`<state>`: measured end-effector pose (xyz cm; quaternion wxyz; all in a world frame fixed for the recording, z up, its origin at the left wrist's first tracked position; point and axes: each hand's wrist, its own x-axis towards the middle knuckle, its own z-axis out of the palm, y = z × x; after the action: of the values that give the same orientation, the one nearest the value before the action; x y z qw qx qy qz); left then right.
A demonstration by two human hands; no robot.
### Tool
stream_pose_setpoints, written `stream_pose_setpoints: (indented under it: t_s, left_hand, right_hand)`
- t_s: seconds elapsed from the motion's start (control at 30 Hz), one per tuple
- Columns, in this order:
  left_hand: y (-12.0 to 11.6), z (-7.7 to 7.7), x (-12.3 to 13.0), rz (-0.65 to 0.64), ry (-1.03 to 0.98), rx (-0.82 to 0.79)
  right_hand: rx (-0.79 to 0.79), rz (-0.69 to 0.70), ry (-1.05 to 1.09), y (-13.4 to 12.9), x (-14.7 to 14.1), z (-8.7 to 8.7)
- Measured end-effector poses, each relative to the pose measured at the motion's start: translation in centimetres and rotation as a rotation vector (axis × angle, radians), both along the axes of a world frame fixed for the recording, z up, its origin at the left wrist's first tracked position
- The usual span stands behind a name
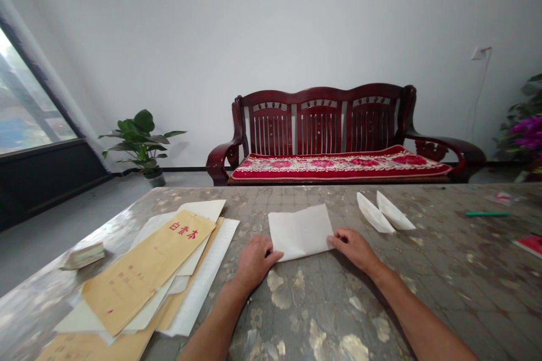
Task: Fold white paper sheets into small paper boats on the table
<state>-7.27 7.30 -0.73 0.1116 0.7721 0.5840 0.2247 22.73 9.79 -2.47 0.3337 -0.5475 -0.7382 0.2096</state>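
Grip open on both sides, nothing pinched: left hand (254,262) and right hand (351,248) rest on the lower corners of a folded white paper sheet (300,231), lower centre; two folded paper pieces (371,213) lie just beyond, right.

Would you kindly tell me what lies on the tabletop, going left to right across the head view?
small paper bundle, yellow kraft envelope, left hand, white sheet, right hand, two folded white papers, green pen, red booklet

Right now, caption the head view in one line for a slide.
Left hand and right hand rest on folded white paper on a mottled table.
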Motion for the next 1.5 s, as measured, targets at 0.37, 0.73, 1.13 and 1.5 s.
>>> stream_pose_setpoints:
  t_s: [0.37,0.73,1.13,1.5]
  left_hand:
    - [-0.1,0.1,0.5,0.045,-0.040,-0.008]
    - [-0.5,-0.7,0.6,-0.090,-0.222,-0.019]
    - [-1.6,0.8,1.2,-0.226,-0.109,-0.102]
    - [-1.2,0.8,2.3,0.129,0.019,-0.223]
  right_hand:
    - [-0.002,-0.091,-0.199,-0.1,-0.2,0.1]
    - [0.036,-0.089,0.017,-0.5,0.1,0.1]
    - [0.033,0.226,0.068,-0.4,0.9,0.8]
    - [-0.035,0.116,-0.089,0.3,0.6,0.9]
